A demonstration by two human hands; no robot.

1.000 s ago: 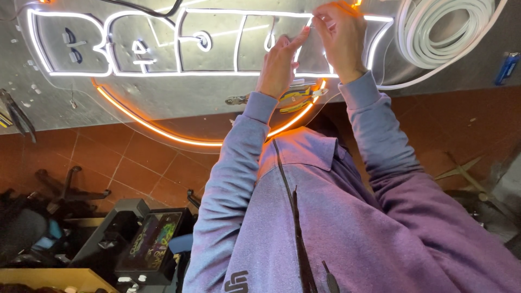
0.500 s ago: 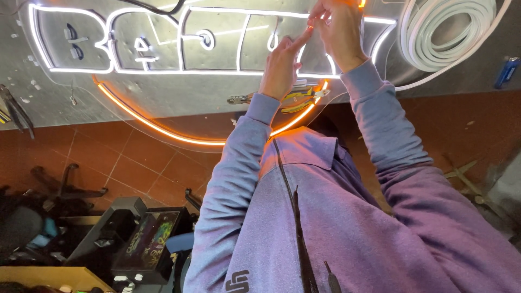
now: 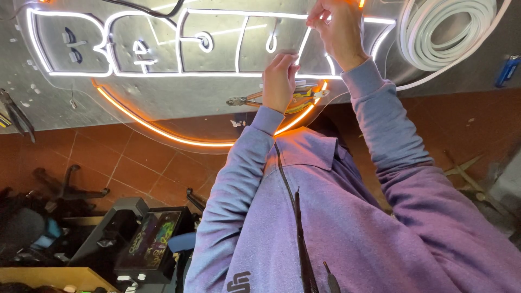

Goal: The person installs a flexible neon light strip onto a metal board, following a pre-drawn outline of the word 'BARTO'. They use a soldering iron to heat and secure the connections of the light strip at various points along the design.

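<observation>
white-and-orange neon sign [image 3: 179,65] on bench, dark screen [image 3: 149,247] below

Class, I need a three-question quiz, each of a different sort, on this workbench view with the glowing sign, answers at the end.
1. True or false: the right hand is higher in the picture than the left hand.
2. Multiple choice: the curved strip under the white lit sign glows A) green, B) orange, C) blue.
3. Short answer: what lies at the top right of the bench?

Key
1. True.
2. B.
3. A coil of white strip.
</observation>
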